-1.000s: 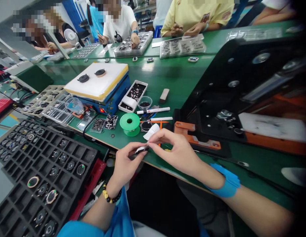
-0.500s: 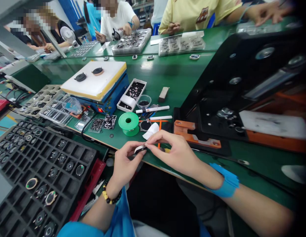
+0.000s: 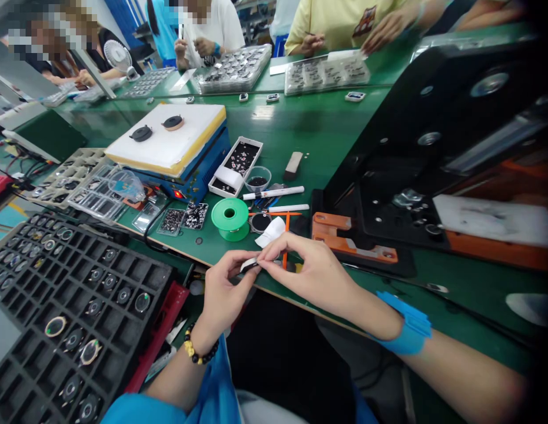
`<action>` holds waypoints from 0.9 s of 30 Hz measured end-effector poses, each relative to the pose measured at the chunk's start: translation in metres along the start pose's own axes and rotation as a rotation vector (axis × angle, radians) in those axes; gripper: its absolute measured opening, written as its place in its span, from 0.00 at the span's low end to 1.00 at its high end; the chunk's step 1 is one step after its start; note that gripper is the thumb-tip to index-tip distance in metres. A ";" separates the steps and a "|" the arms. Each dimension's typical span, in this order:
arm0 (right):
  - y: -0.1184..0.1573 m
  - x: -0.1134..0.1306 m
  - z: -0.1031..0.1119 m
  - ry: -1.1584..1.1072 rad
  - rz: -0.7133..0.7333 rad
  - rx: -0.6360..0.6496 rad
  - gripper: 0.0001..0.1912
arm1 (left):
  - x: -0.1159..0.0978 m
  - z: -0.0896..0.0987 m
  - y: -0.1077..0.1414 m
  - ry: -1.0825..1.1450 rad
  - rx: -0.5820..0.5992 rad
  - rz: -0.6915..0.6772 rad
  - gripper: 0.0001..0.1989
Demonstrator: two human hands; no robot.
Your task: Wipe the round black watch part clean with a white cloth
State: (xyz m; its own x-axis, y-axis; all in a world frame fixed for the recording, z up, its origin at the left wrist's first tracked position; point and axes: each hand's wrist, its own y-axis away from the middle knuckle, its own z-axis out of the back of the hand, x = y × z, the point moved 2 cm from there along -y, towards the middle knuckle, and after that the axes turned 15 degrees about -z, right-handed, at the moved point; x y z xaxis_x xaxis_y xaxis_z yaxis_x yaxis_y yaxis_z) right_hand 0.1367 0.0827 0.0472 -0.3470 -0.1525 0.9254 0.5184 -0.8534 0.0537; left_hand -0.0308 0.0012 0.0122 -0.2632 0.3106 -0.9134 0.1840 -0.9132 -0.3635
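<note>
In the head view, my left hand [image 3: 223, 294] pinches a small round watch case [image 3: 248, 265], dark with a pale face, between thumb and fingers. It is held tilted, just over the table's front edge. From the other side, my right hand [image 3: 315, 268] grips the rim of the same case with thumb and forefinger pressed together. Whether a tiny part also sits between those fingertips cannot be made out. Just beyond the hands lie a crumpled white paper [image 3: 271, 232], a green spool [image 3: 229, 227] and a thin orange stick [image 3: 286, 242].
A black compartment tray [image 3: 119, 335] with watch cases stands at left. Behind it is a blue heating box [image 3: 198, 176] with a white top. A black press-like fixture [image 3: 375, 153] with an orange base [image 3: 344, 238] rises at right. Co-workers sit across the green table [image 3: 300, 129].
Both hands stay together on the watch case, with only a slight shift of fingers and tilt. Across the table, a co-worker's hand has moved left to a clear tray.
</note>
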 end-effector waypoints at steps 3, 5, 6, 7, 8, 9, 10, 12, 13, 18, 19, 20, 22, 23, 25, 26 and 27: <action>0.001 0.001 0.000 0.003 -0.108 -0.002 0.03 | -0.002 -0.003 0.001 -0.018 -0.037 -0.016 0.08; 0.002 0.000 -0.001 -0.005 -0.160 -0.008 0.04 | -0.002 -0.006 0.003 -0.039 -0.067 -0.031 0.07; 0.002 -0.001 -0.001 -0.020 -0.183 -0.005 0.05 | -0.001 -0.007 0.004 -0.054 -0.080 -0.039 0.07; 0.002 -0.002 -0.002 -0.044 -0.204 0.000 0.06 | -0.001 -0.008 0.004 -0.069 -0.089 -0.047 0.07; 0.002 -0.004 -0.002 -0.072 -0.225 0.008 0.08 | -0.001 -0.009 0.005 -0.080 -0.096 -0.054 0.08; 0.001 -0.006 -0.003 -0.106 -0.244 0.018 0.09 | 0.000 -0.010 0.006 -0.088 -0.102 -0.060 0.08; 0.000 -0.007 -0.003 -0.145 -0.260 0.031 0.10 | 0.000 -0.011 0.006 -0.091 -0.106 -0.063 0.08; -0.002 -0.009 -0.004 -0.234 -0.288 0.068 0.12 | 0.001 -0.011 0.007 -0.087 -0.115 -0.066 0.08; -0.003 -0.009 -0.005 -0.277 -0.302 0.088 0.14 | 0.001 -0.012 0.007 -0.085 -0.119 -0.066 0.08; -0.007 -0.005 -0.004 -0.422 -0.375 0.162 0.19 | 0.001 -0.013 0.006 -0.085 -0.131 -0.073 0.07; -0.007 -0.004 -0.004 -0.438 -0.386 0.172 0.20 | 0.001 -0.013 0.006 -0.090 -0.132 -0.074 0.07; -0.008 -0.003 -0.003 -0.451 -0.396 0.181 0.21 | 0.001 -0.013 0.006 -0.095 -0.132 -0.074 0.07; -0.009 -0.003 -0.002 -0.467 -0.413 0.194 0.21 | 0.001 -0.012 0.007 -0.109 -0.131 -0.073 0.07; -0.009 -0.003 -0.002 -0.470 -0.421 0.198 0.21 | 0.002 -0.012 0.007 -0.116 -0.129 -0.074 0.07; -0.010 -0.003 -0.001 -0.470 -0.434 0.203 0.22 | 0.002 -0.012 0.007 -0.124 -0.125 -0.075 0.07; -0.011 -0.003 -0.001 -0.467 -0.438 0.204 0.22 | 0.002 -0.012 0.008 -0.126 -0.124 -0.075 0.07; -0.011 -0.004 -0.001 -0.463 -0.440 0.205 0.22 | 0.002 -0.012 0.008 -0.126 -0.124 -0.073 0.07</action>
State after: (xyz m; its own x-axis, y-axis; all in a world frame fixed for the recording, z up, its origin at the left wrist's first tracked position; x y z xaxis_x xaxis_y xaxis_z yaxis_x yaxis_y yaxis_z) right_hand 0.1316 0.0920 0.0429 -0.2129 0.4565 0.8639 0.5592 -0.6681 0.4909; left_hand -0.0186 -0.0019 0.0053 -0.3953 0.3318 -0.8565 0.2737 -0.8475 -0.4547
